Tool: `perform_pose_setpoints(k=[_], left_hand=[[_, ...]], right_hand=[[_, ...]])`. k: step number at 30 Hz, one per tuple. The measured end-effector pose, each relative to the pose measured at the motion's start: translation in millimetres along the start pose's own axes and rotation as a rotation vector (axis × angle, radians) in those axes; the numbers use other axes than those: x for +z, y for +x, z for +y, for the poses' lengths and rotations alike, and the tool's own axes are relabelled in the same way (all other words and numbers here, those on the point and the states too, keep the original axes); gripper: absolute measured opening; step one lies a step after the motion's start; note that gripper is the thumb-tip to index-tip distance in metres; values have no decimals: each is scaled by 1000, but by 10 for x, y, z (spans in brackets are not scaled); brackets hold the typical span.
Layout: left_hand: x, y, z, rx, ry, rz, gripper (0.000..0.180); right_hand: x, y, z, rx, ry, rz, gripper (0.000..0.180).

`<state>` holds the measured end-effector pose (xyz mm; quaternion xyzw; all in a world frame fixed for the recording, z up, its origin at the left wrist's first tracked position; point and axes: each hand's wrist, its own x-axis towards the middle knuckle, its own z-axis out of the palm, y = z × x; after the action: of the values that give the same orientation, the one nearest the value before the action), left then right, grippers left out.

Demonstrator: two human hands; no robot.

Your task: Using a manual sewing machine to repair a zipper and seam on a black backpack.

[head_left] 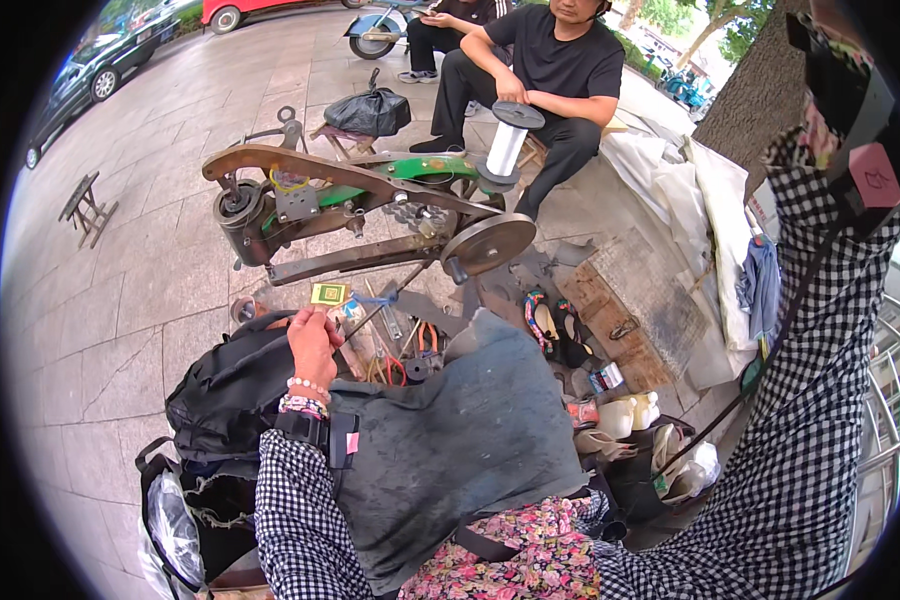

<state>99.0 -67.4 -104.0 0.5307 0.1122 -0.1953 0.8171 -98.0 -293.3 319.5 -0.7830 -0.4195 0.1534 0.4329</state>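
Curling close together at the right edge of a black backpack (232, 385), the fingers of the left hand (313, 347) are mostly closed; cannot tell if they grip the bag fabric, something small, or nothing. Wrist has a pale bead bracelet (308, 388), floral cuff, black strapped-on device with pink tag. Backpack lies left of the worn dark grey apron (450, 440) spread over the lap, above an open black bag (220, 515) with clear plastic by it. Right hand not visible: checked right sleeve (770, 400) runs up the right side to a dark device with a pink label (874, 175), so grip cannot be told.

Just beyond the left fingertips: yellow-green card (330, 294). Between apron and machine: orange-handled pliers (427, 338), red-handled scissors (396, 372), other loose tools. Hand-crank shoe-patching machine (370, 195) stands ahead, rusty brown arm with green parts, flywheel (488, 243) at its right end, white thread spool (507, 150) on top. Right of the tools: strappy sandals (542, 322) beside a worn wooden board (620, 330). Seated person in black T-shirt (575, 60) behind the machine; black plastic bag (368, 110) on a small stool. Folding stool (90, 208) far left, on paving.
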Motion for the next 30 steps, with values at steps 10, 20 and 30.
perform_pose_setpoints(k=[10,20,30], left_hand=[[36,-92,162,12,-105,-155,7],[-1262,-917,137,14,438,-140,21],[-2707,-1111,179,92,346,782,18]], right_hand=[[342,873,1348,-163,377,103,43],[1750,1253,2703,558,640,153,24],[2286,1318,3161,667,659,255,18]])
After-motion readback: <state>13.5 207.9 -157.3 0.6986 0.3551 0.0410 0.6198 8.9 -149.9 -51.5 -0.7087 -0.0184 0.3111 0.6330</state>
